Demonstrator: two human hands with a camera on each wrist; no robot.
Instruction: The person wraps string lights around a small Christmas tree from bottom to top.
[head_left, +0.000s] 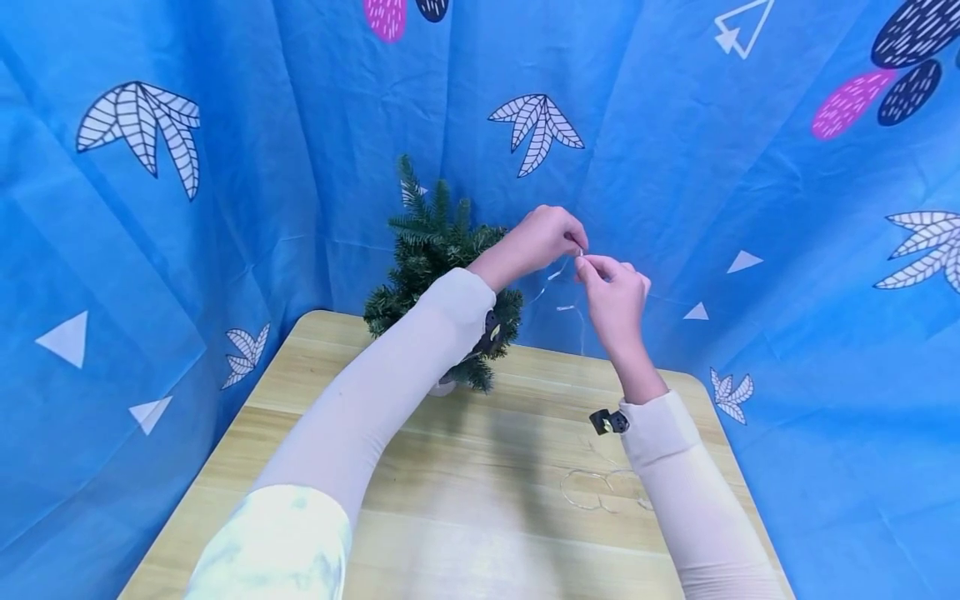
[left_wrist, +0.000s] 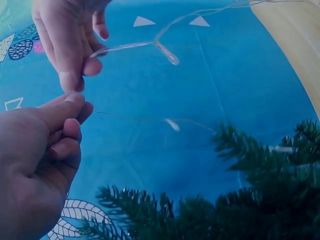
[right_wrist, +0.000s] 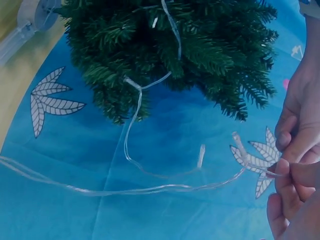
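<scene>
Thumb and fingers of my left hand [head_left: 546, 237] pinch a thin clear wire of string lights [right_wrist: 150, 190]. Just beside it, my right hand [head_left: 617, 302] pinches the same string, and the fingertips of both hands nearly meet in the left wrist view. Small clear bulbs, one of them a short bulb [left_wrist: 170, 56], stick out along the wire. To the left stands a small green artificial Christmas tree [head_left: 427, 258], partly hidden behind my left forearm. Part of the string runs over its branches [right_wrist: 175, 55], and another length hangs below my right hand.
More of the clear wire [head_left: 581, 502] lies in loose loops on the wooden table [head_left: 450, 475], near my right forearm. A patterned blue curtain [head_left: 652, 167] surrounds the table at the back and sides. The tree's pale base [head_left: 442, 388] shows below its branches.
</scene>
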